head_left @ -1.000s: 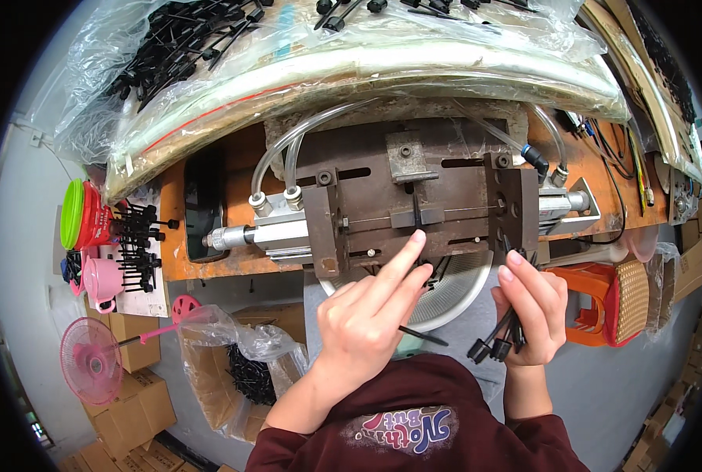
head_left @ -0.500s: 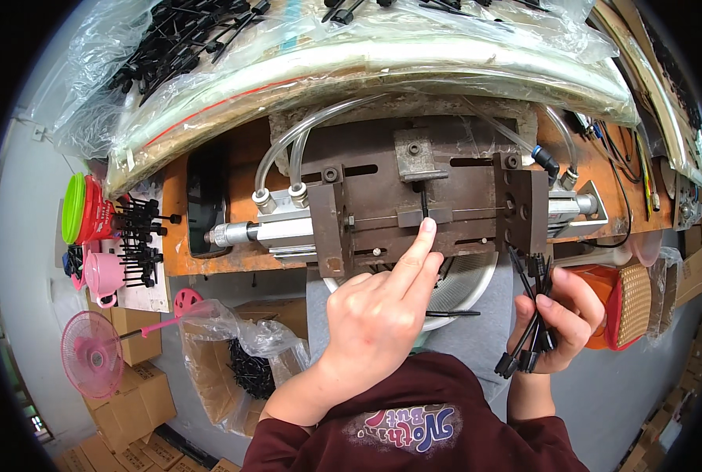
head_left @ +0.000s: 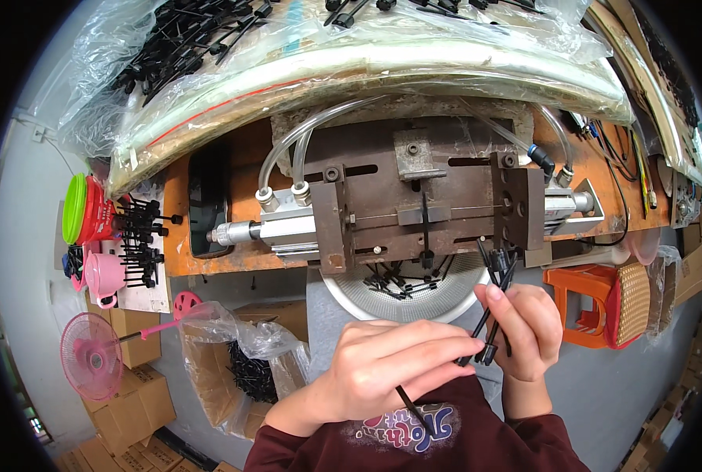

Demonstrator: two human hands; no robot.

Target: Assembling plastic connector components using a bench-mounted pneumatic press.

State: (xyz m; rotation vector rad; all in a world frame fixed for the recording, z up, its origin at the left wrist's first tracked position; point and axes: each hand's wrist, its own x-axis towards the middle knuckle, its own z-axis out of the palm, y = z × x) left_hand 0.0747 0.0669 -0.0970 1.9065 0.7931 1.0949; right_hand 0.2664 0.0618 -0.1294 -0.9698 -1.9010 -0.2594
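Note:
A small bundle of thin black rods with knobbed ends (head_left: 492, 315) is gripped in my right hand (head_left: 532, 330), above my lap. My left hand (head_left: 394, 358) has come up against it, thumb and fingertips closed at the bundle's lower knobs. Another black rod (head_left: 415, 411) pokes out beneath my left palm. Ahead, one more black rod (head_left: 426, 232) lies in the middle slot of a brown metal fixture (head_left: 382, 236), its knob hanging over the front edge. A white basket (head_left: 351, 303) with several black rods in it sits below.
Air cylinders (head_left: 288, 232) with clear hoses flank the fixture. Plastic-covered heaps of black parts (head_left: 202, 35) lie behind it. A pink fan (head_left: 91, 354) and an open carton (head_left: 209, 377) stand left; an orange stool (head_left: 583, 303) stands right.
My left hand has left the rod in the fixture and moved down and right to the bundle. My right hand has shifted left with the bundle. The basket's contents now show.

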